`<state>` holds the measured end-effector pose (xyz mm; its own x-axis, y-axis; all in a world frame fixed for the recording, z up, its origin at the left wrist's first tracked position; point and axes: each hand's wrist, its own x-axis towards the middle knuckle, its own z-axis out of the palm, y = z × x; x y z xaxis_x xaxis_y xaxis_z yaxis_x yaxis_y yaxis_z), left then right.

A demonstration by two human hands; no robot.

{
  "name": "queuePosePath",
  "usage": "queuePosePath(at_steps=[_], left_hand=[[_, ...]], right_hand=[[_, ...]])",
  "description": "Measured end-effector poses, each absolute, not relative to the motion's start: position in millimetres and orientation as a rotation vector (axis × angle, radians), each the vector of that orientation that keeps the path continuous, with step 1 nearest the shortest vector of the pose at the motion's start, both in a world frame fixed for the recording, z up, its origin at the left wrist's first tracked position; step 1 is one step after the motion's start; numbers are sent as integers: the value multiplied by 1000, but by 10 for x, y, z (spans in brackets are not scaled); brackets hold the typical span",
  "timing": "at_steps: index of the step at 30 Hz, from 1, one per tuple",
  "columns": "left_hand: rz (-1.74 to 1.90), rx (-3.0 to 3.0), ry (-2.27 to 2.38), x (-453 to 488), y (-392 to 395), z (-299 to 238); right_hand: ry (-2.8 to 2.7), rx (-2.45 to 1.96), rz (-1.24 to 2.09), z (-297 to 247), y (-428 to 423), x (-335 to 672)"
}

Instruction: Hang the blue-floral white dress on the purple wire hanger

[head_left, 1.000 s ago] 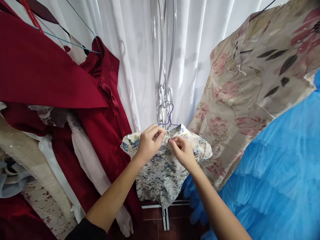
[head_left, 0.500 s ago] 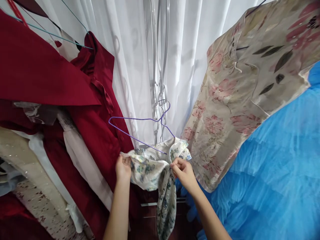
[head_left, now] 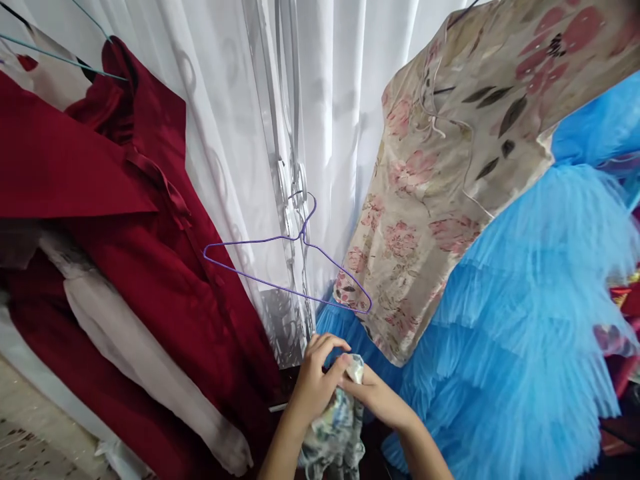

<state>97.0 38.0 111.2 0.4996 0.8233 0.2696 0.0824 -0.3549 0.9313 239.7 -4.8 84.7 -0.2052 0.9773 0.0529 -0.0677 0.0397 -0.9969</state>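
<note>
A pale satin garment with a green and blue floral print (head_left: 333, 433) hangs bunched below my two hands, low in the middle of the view. My left hand (head_left: 320, 370) has its fingers curled over the top of the cloth, with the thumb close to the index finger. Gripped beside it is the same cloth in my right hand (head_left: 377, 397), a small fold sticking up between the hands. My right fingers are partly hidden. Above them a bare purple wire hanger (head_left: 280, 288) hangs from a white metal rack (head_left: 293, 180), apart from both hands.
Dark red garments (head_left: 165, 267) and a pale sleeve (head_left: 155, 360) hang at the left. On the right are a beige dress with pink flowers (head_left: 415, 220) and a ruffled blue tulle dress (head_left: 520, 320). A white curtain (head_left: 215, 100) covers the back.
The floral garment has come off the purple hanger and moved down. My hands, wide apart before, are now together on the bunched cloth. The view has shifted right.
</note>
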Motion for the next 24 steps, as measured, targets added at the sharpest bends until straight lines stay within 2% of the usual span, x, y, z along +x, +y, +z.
queuePosePath(at_steps=[4,6,9,13,15,19,24], left_hand=[[347,1766,799,705,233,726],[246,1777,920,565,176,498],[460,1826,1157,380,213,398],[787,1862,1080,254,339,790],[910,1874,990,229,366,1032],[1129,1812,1079,10,465,1296],[896,2309,1243,-766,951,1485]], right_hand=[[-1320,-1079,1357,1078,-114,2841],[-1422,-1117,1235,1253,-74,3155],[-1553,-1106,1050,1545,170,3555],[-1542,-937,782,1837,791,3601],[-1488,-855,828,1897,1089,3383],[-1273,-788,1141,1929,1344,2913],[-1335,-798,1231,2154,1245,3007]])
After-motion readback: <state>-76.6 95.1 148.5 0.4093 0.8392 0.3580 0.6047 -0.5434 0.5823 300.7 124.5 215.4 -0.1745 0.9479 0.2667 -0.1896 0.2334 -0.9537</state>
